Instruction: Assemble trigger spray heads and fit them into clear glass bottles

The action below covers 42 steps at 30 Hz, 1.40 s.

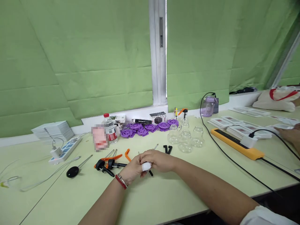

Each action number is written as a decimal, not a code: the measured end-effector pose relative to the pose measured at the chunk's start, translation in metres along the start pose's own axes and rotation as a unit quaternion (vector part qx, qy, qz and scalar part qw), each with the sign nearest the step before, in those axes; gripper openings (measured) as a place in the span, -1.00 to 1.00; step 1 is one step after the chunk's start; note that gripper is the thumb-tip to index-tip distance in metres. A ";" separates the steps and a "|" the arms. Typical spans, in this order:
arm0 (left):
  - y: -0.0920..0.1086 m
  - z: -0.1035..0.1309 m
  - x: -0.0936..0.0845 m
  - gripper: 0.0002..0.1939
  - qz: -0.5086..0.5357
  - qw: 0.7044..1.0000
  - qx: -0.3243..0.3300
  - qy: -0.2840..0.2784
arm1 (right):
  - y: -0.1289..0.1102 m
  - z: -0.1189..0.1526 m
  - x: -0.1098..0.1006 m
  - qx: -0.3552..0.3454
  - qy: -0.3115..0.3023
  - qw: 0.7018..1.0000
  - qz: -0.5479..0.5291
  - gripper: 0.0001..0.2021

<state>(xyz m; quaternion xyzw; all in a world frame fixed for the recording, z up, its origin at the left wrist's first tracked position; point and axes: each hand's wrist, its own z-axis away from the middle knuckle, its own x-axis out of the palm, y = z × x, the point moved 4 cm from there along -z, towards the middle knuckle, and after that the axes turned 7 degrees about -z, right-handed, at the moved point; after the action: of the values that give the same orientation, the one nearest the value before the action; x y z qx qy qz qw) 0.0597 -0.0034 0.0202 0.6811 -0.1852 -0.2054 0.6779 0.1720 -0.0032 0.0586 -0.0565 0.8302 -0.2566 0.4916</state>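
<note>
My left hand (132, 170) and my right hand (161, 161) are closed together over the table's middle. Between them is a mostly hidden part with a thin metal rod (156, 146) above and a black end (150, 172) below. White wrapping (146, 166) covers a digit where the hands meet. Left of my hands lie black-capped pieces (100, 164) with metal shafts, an orange lever (114, 157) and a bent orange piece (127, 154). Small black parts (167, 149) lie just beyond my right hand. Farther left is a black disc on a metal shaft (72, 171).
Several clear glass jars (185, 142) and purple plastic parts (145, 128) stand behind my hands, near a bottle (112, 131). A white power strip (67, 151) lies left, a yellow one (236, 145) right. A black cable (225, 153) crosses the right side. Another person's hand (289, 136) is at far right.
</note>
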 end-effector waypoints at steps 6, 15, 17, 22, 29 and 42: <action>-0.010 -0.005 -0.010 -0.75 0.008 0.996 -0.030 0.083 | 0.031 0.027 -0.026 0.202 0.191 0.956 0.087 -0.77; -0.005 -0.005 -0.020 -0.79 -0.024 0.983 -0.003 0.184 | 0.107 0.090 -0.047 0.623 0.158 0.752 0.144 -0.77; -0.006 -0.005 -0.021 -0.79 -0.017 0.981 -0.002 0.192 | 0.112 0.091 -0.045 0.629 0.156 0.749 0.140 -0.75; -0.008 -0.007 -0.025 -0.79 -0.006 0.979 0.003 0.204 | 0.118 0.091 -0.046 0.638 0.152 0.743 0.133 -0.77; -0.011 -0.007 -0.030 -0.75 -0.027 0.978 0.010 0.206 | 0.117 0.090 -0.046 0.643 0.148 0.739 0.136 -0.76; -0.005 -0.008 -0.040 -0.66 0.102 0.973 0.034 0.204 | 0.039 0.038 -0.036 0.365 0.139 0.910 0.140 -0.91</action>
<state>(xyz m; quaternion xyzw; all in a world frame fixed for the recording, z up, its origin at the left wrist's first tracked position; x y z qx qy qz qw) 0.0302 0.0248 0.0159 0.7084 -0.1184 0.0147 0.6956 0.2289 0.0287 0.0532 0.2798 0.7381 -0.4753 0.3886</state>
